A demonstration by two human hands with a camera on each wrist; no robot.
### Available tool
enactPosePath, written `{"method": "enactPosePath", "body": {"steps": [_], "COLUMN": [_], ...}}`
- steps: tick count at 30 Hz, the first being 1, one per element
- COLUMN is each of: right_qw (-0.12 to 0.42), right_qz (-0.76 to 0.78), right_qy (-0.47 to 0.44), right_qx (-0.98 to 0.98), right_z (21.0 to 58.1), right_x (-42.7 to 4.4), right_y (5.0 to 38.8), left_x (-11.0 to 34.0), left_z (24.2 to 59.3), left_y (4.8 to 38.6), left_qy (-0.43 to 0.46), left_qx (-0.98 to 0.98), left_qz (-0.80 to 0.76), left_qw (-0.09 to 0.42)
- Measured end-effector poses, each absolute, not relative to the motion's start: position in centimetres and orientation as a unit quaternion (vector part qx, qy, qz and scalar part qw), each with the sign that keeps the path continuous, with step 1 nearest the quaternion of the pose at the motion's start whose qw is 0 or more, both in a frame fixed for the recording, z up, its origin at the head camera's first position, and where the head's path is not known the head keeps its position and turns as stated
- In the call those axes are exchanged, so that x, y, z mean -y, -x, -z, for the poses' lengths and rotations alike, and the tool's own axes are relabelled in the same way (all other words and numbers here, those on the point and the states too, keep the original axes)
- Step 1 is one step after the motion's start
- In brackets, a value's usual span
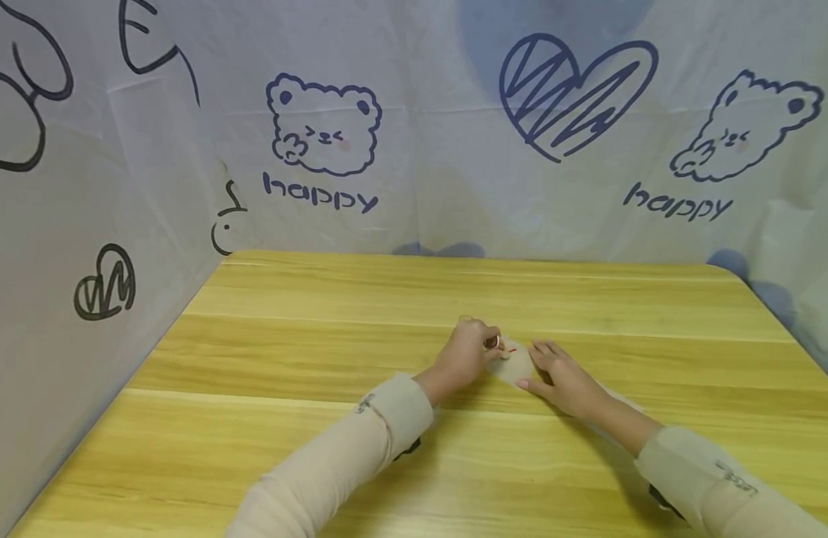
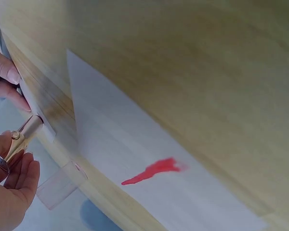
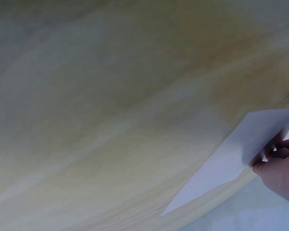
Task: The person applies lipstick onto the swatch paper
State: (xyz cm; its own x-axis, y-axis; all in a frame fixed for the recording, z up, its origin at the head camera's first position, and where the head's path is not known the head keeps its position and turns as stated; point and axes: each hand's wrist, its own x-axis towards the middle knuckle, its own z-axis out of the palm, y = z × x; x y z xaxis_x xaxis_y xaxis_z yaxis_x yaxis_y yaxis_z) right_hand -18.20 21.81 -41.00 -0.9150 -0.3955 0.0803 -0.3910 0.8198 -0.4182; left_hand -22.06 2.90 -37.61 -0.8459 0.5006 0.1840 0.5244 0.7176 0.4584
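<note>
A white paper (image 1: 516, 366) lies on the wooden table, a short red mark on it. My left hand (image 1: 462, 353) curls over the paper's left side; the left wrist view shows this hand (image 2: 12, 185) gripping a small gold-coloured tube (image 2: 19, 139), its far end close to a paper edge. That view also holds the white paper (image 2: 111, 130) with a red smear (image 2: 156, 171). My right hand (image 1: 567, 379) rests at the paper's right edge, fingers extended and thumb apart. In the right wrist view a hand (image 3: 283, 168) is at the edge of the paper (image 3: 221, 161), its fingertips partly shadowed.
Wooden table (image 1: 306, 359) with light grain spreads around both hands. A clear, rectangular piece (image 2: 62, 185) shows beside the left hand in the left wrist view. Behind and left of the table hang pale cloths (image 1: 441, 149) with drawn bears and hearts.
</note>
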Motion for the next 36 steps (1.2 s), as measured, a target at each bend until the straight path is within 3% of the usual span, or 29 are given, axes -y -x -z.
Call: {"method": "enactPosePath", "body": {"steps": [21,36], "right_qw": [-0.004,0.02], "right_qz": [0.224,0.234], "right_qy": [0.211,0.191], "right_qx": [-0.951,-0.953], "right_z": [40.9,41.1], "right_x": [-21.8,-21.9], "right_y": [18.3,18.3], "left_x": [-2.0,-1.5], "left_z": [37.5,37.6], "left_y": [22.0,21.8], "left_qy": [0.284,0.287], "left_qx": [0.921,0.919], "left_qz": [0.265,0.27], "left_qw": [0.032,0.025]}}
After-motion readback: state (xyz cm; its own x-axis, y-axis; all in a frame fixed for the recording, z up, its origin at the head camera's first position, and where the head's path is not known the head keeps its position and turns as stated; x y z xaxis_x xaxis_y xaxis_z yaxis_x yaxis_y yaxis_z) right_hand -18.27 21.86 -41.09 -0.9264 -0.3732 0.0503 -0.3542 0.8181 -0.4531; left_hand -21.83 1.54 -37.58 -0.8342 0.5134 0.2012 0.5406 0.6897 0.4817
